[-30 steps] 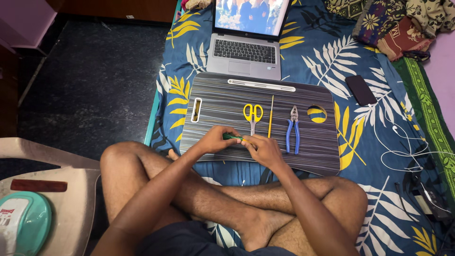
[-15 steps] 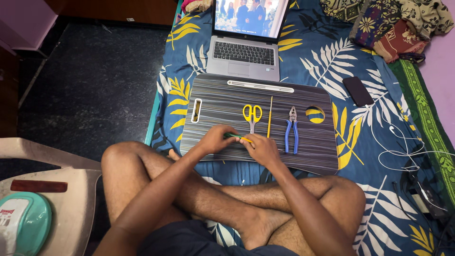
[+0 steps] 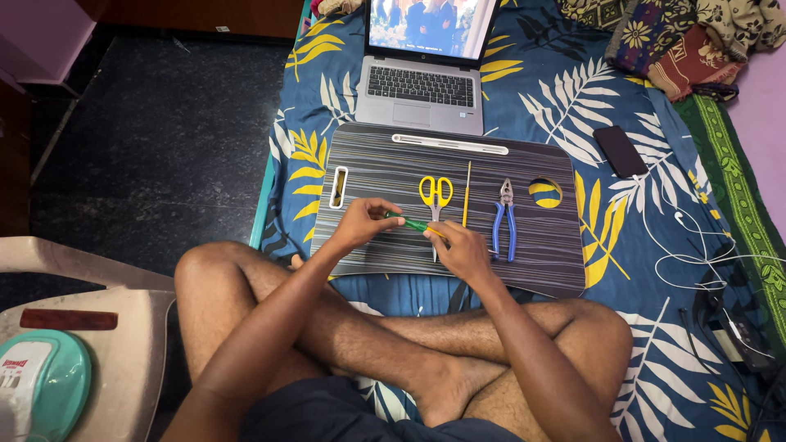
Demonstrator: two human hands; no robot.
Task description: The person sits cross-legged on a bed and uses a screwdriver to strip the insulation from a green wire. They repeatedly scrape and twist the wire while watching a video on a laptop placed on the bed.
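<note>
Hands are closed on a thin green tool (image 3: 412,223) held between them, just above the near part of the striped lap tray (image 3: 540,254). The left hand (image 3: 360,223) is pinched round the green end, and the right hand (image 3: 464,250) is closed on the other end, where a short yellow-orange part is seen at the fingers. What kind of tool it is cannot be told. Its long axis is set nearly level, running from the left hand down slightly towards the right hand, across the body rather than away from it. Neither hand is clearly nearer; both are touching it.

Just beyond the right hand, yellow scissors (image 3: 435,192) are laid on the tray, with a thin yellow rod (image 3: 466,195) beside them, both pointing away from the body. Blue-handled pliers (image 3: 504,221) are laid to the right of the right hand, near it. Well beyond both hands an open laptop (image 3: 422,86) is stood on the leaf-patterned bed sheet (image 3: 540,90). A dark phone (image 3: 620,151) is lying far to the right.
</note>
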